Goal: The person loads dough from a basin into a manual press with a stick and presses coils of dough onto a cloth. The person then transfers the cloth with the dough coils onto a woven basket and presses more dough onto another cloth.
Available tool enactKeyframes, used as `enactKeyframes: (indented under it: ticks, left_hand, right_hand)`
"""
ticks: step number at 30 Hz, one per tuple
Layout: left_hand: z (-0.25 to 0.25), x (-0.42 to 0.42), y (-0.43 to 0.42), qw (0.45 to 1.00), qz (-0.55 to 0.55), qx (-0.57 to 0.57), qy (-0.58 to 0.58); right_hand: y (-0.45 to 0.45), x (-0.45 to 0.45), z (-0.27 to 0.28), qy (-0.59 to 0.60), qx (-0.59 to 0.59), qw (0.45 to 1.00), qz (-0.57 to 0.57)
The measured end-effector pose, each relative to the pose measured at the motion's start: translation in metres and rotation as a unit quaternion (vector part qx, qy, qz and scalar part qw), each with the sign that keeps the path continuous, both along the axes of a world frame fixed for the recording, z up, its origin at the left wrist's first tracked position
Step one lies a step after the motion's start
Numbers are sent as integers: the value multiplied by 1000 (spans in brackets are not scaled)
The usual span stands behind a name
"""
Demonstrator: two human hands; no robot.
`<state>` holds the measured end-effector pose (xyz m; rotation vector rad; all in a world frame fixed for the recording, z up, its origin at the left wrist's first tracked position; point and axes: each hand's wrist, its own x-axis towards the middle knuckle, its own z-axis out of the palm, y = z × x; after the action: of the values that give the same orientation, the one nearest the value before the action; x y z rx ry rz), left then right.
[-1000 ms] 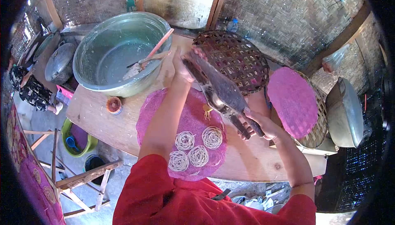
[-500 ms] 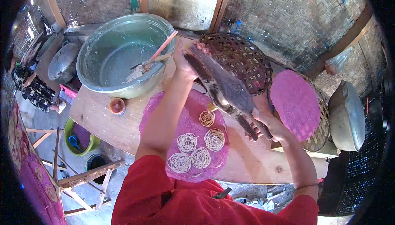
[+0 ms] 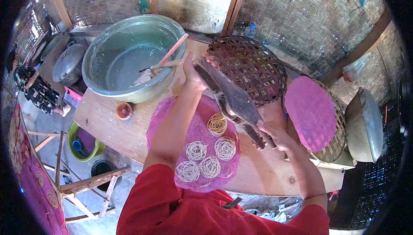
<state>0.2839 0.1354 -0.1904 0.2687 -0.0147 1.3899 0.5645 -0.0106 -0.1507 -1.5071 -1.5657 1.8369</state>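
Observation:
Between my two hands is a dark wooden noodle press (image 3: 238,95) with two long handles, slanting over the table. My left hand (image 3: 195,73) is wrapped around its upper left end, and my right hand (image 3: 277,137) grips the lower right end. Beneath the press lies a round pink mesh mat (image 3: 172,110). A yellowish coil of strands (image 3: 217,124) rests on the mat just under the press. Several paler coils (image 3: 210,167) sit nearer my body. My left forearm hides part of the mat.
A large green basin (image 3: 97,80) with a pink-handled utensil (image 3: 174,48) stands back left. A small jar (image 3: 124,111) sits before it. Behind the press is a dark woven basket (image 3: 249,69). Another pink mat (image 3: 310,113) leans at right beside a metal pot (image 3: 363,125). A person (image 3: 36,89) is far left.
The yellowish coil under the press has become fuller. The press handles have come closer together at the right end, where my right hand has shifted slightly.

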Motion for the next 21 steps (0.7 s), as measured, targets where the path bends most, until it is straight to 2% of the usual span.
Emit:
enactKeyframes:
  ticks: [5, 9, 12, 15, 16, 17, 18, 20, 21]
  left_hand:
    - [-17, -9, -12, 998, 22, -44, 35]
    - [-41, 5, -25, 997, 33, -72, 13]
    - [-41, 17, -34, 997, 15, -66, -39]
    - [-7, 23, -46, 999, 10, -16, -38]
    - [15, 22, -56, 999, 14, 1, -41]
    - [35, 18, -65, 997, 10, 66, -42]
    - [54, 9, -75, 991, 3, 130, -43]
    - [106, -21, -109, 971, -25, 235, -31]
    - [124, -35, -132, 970, 22, 240, 4]
  right_hand:
    - [-7, -10, -14, 47, -27, 998, 12]
    - [-15, 3, -16, 15, -57, 998, -5]
    - [-22, 14, 1, -2, -66, 998, -9]
    - [-34, 35, 9, 32, -11, 999, 22]
    - [-38, 46, 13, 47, 6, 996, 71]
    - [-45, 43, 19, 49, 5, 996, 69]
    - [-55, 38, 26, 141, -42, 989, -12]
    - [-67, 37, 14, 306, -112, 944, -47]
    - [-76, 41, -17, 226, -57, 971, -60]
